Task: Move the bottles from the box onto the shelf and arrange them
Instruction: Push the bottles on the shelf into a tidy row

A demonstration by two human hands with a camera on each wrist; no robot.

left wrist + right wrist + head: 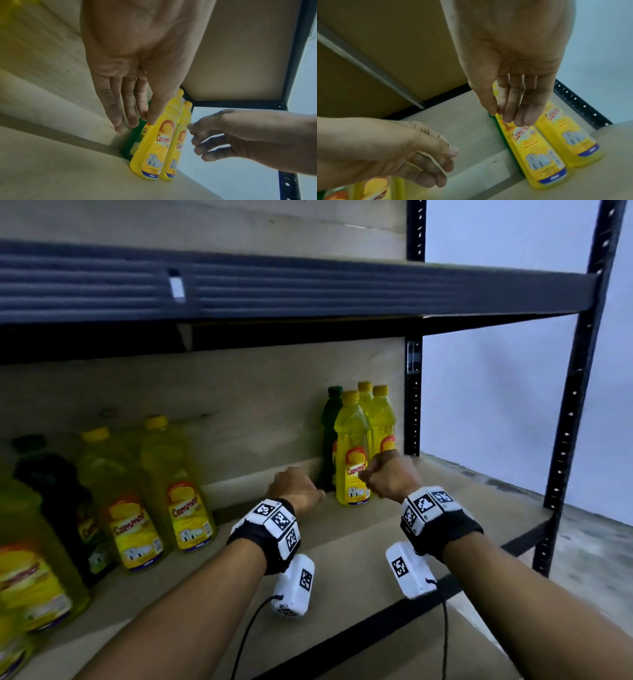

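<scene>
In the shelf's back right corner stands a cluster of bottles: a front yellow bottle (351, 460) (150, 152) (539, 155), a green bottle (330, 419) (132, 143) behind it, and two more yellow bottles (382, 419) (178, 148) (570, 142) to its right. My left hand (294, 491) (133, 121) hovers just left of the cluster with straight fingers and holds nothing. My right hand (387, 474) (510, 116) hangs in front of the yellow bottles, fingers relaxed and empty. The box is out of view.
A second group of upright yellow bottles (178, 484) and a dark green one (58, 484) lines the shelf's left side. Bare shelf board (359, 559) lies between the groups. The upper shelf (308, 292) is close overhead. A black post (575, 405) marks the right front corner.
</scene>
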